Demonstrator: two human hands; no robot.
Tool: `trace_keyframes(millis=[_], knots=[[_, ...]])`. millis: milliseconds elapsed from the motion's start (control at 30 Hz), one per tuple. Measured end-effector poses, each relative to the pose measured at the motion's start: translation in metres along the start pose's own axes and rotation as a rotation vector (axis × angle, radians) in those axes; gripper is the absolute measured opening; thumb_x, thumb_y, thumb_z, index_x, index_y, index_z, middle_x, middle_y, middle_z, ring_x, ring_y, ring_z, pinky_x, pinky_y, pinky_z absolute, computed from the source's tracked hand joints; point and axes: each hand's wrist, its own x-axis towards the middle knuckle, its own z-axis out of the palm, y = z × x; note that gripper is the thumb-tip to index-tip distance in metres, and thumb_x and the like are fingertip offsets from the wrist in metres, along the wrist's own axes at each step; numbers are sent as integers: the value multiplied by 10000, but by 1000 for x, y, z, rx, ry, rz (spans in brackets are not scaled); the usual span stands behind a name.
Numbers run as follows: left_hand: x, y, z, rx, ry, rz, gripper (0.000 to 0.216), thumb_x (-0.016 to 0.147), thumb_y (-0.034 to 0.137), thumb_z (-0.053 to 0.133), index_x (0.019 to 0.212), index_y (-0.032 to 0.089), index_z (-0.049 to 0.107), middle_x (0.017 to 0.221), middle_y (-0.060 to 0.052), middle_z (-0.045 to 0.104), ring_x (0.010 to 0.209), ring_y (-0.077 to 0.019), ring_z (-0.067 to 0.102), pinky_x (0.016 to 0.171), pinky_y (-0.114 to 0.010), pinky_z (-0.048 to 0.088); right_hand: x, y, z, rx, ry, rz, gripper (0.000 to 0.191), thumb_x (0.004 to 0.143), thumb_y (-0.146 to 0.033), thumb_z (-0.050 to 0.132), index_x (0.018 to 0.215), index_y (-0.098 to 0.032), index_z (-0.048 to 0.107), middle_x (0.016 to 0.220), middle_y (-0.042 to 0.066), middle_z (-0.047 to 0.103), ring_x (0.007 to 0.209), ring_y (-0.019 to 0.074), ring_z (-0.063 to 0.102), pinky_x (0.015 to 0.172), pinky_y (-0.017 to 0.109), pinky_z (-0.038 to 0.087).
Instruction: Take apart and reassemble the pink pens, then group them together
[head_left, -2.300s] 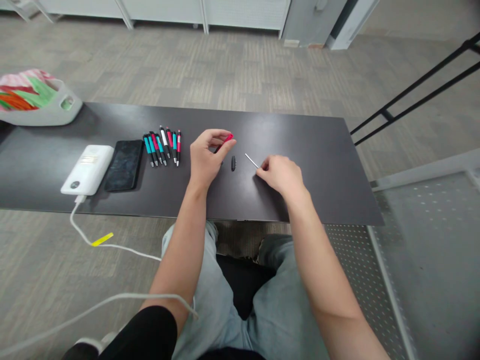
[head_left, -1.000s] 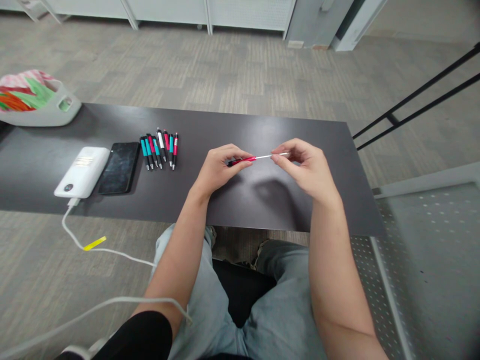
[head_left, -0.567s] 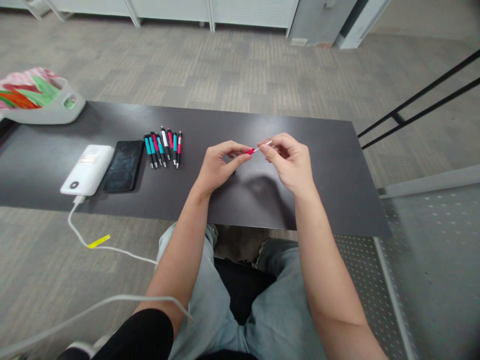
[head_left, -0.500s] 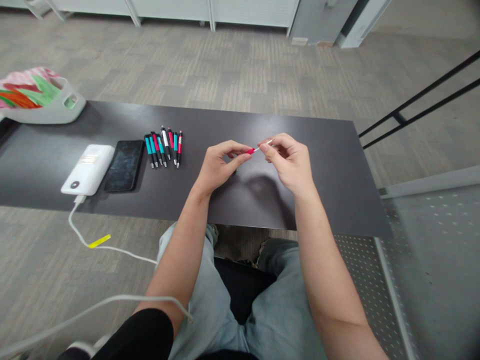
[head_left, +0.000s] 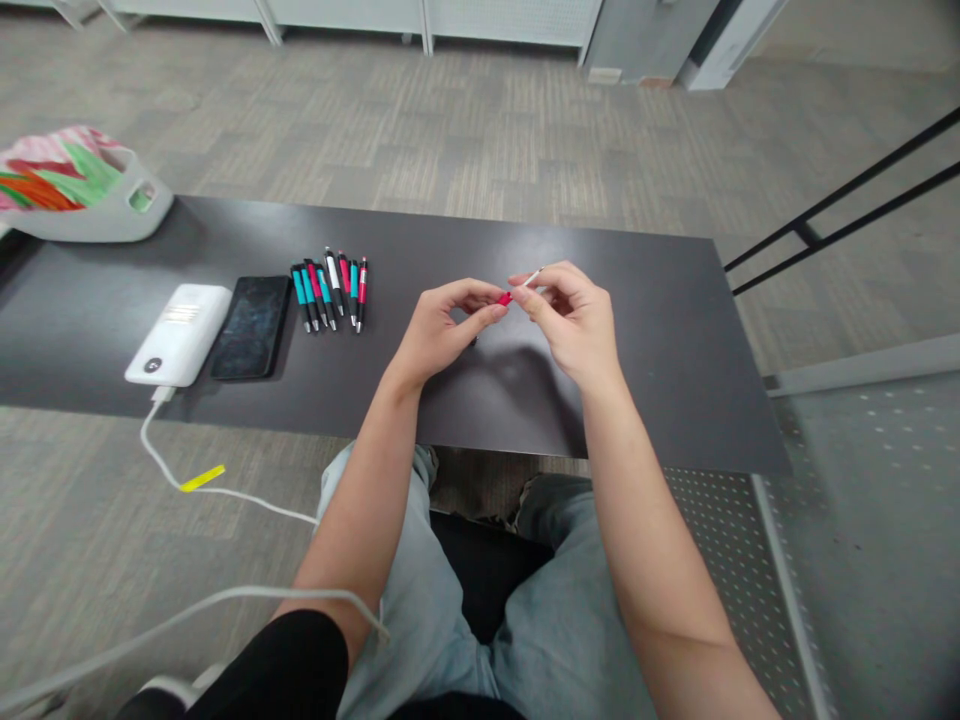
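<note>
My left hand pinches a red pen barrel between thumb and fingertips, above the dark table. Close beside it, my right hand grips a thin white pen refill, whose far end sticks up past the fingers. The refill's lower end is at the barrel's mouth; how deep it sits inside I cannot tell. A small dark piece lies partly hidden beneath my left hand. Several assembled pens in teal, red and white with black grips lie in a row left of my hands.
Left of the pens are a black phone and a white power bank with a white cable hanging past my left arm. A white basket of colourful items stands at the far left. Black rails rise beyond the table's right end.
My right hand has come closer to my left, bringing the refill up against the red barrel. The refill is now tilted more steeply, and less of it shows between the hands.
</note>
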Motion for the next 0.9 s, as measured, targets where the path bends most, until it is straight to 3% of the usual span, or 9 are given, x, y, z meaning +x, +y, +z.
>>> trace_keyframes(millis=[133,267,367,533,700,900], knots=[[3,1,-8,-19,59,-30,569,927,803,942,1032,255,832,987,-67,872,877,-244,850,851,-395,704,1,7,2,-67,-86,66,396,986,-649,923,1212,-327,879,1257,63,819,809,201,676,784,384,626],[5,-5,-23,3,118,-59,570,943,788,937,1082,250,810,1011,-64,856,876,-217,846,805,-337,683,-6,4,10,-342,-243,84,202,1092,-417,800,1251,-311,865,1310,94,810,931,263,759,949,443,655],[3,-12,-31,42,143,-44,521,964,753,929,1085,257,828,992,-60,859,862,-216,835,800,-337,679,-13,-2,19,-519,-322,82,198,1121,-318,703,1257,-301,846,1384,118,798,1036,308,793,1000,476,654],[0,-19,-35,146,145,14,328,1007,591,905,1068,271,868,995,-53,885,857,-229,822,832,-368,688,-17,-5,27,-617,-352,54,198,1113,-355,701,1254,-336,838,1395,119,788,1214,384,801,1001,534,677],[2,-27,-31,172,116,29,188,997,476,881,1039,292,879,980,-53,884,862,-238,815,834,-387,700,-16,-5,27,-630,-362,51,184,1137,-392,679,1253,-373,821,1381,96,780,1232,363,807,1027,525,677],[3,-31,-30,189,116,31,187,984,462,880,1046,286,874,975,-60,888,852,-256,814,812,-407,696,-18,-6,30,-654,-361,32,132,1121,-383,700,1204,-369,802,1348,91,780,1202,352,802,1026,516,655]])
